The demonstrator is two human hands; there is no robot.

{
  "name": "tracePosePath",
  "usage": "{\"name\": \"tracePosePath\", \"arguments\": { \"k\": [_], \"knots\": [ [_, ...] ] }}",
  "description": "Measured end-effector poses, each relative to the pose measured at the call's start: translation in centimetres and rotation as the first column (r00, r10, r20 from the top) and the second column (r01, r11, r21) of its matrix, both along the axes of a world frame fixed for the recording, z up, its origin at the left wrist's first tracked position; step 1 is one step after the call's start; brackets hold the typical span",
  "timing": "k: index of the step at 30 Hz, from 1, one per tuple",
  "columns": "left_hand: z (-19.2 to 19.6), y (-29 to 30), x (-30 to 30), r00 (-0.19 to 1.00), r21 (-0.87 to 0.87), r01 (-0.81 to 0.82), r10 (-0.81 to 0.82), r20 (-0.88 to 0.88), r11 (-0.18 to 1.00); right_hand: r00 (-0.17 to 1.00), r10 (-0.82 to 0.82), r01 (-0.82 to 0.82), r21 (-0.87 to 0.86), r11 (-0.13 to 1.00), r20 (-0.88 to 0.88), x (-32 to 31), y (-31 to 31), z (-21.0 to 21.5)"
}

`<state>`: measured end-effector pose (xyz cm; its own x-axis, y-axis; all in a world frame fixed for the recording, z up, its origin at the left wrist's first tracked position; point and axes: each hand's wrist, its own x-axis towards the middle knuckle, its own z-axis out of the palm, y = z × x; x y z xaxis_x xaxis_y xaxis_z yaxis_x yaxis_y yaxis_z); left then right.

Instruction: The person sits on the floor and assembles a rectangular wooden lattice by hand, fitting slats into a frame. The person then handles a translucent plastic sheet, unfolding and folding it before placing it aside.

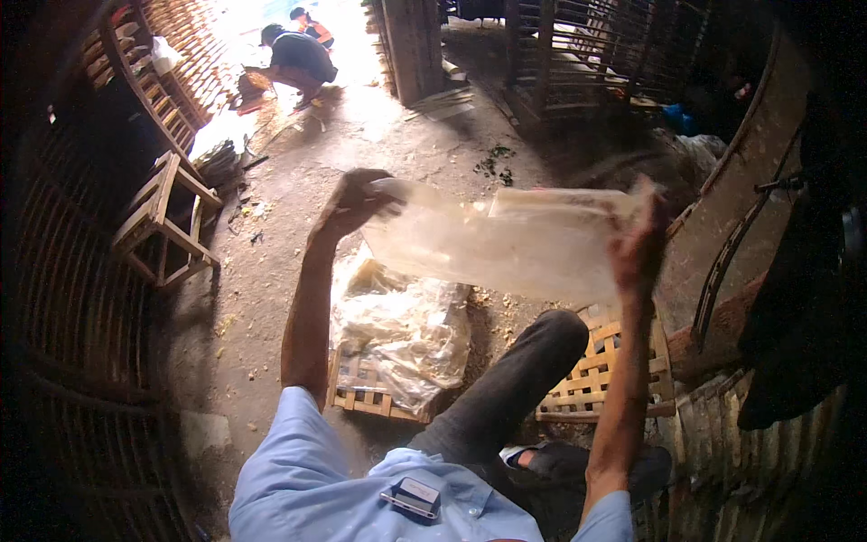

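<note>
Stretched between my two raised hands is a pale, see-through plastic sheet (497, 239), perhaps a flat bag. My left hand (361, 197) has its fingers closed on the left upper corner. At the right end, my right hand (639, 244) grips the sheet's edge, its fingers slightly blurred. Below the sheet, a heap of crumpled clear plastic (402, 330) covers most of a woven bamboo basket (366, 397). A second woven bamboo basket (578, 384) lies to the right, partly hidden by my knee and right forearm.
A wooden stool frame (167, 221) stands at the left by a slatted bamboo wall (81, 298). Near the bright doorway, a person (302, 63) crouches, with another person (312, 27) behind. Green scraps (494, 165) lie on the floor. A dark wooden post (411, 54) rises at the back.
</note>
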<state>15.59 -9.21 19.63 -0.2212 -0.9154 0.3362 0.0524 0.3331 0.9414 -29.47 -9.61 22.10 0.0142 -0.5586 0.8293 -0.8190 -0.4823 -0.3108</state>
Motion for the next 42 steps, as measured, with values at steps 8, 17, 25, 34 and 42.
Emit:
{"name": "tracePosePath", "arguments": {
  "k": [8, 17, 25, 34, 42],
  "knots": [
    [6.1, 0.4, -12.4, 0.837, -0.211, -0.021, 0.133, 0.531, 0.977, 0.797, 0.526, -0.428, 0.336, 0.839, -0.297, 11.7, -0.1, 1.0],
    [0.2, -1.5, -6.9, 0.89, 0.144, 0.031, -0.093, 0.446, 0.989, 0.861, 0.337, -0.5, 0.507, 0.702, 0.382, 1.9, -1.3, 0.7],
    [6.3, -1.1, -8.5, 0.944, -0.091, -0.271, 0.283, 0.168, 0.958, 0.642, 0.251, -0.61, 0.284, 0.74, 0.724, 2.6, -1.1, 0.7],
    [7.3, -1.4, -11.1, 0.871, -0.205, -0.432, 0.465, 0.16, 0.878, 0.799, 0.183, -0.449, 0.367, 0.815, 0.573, 0.1, -1.2, 0.7],
    [5.6, -0.3, -13.9, 0.978, -0.092, -0.021, 0.04, 0.205, 0.996, 0.934, 0.34, -0.33, 0.097, 0.939, -0.11, 7.7, 2.3, 5.2]
  ]
}}
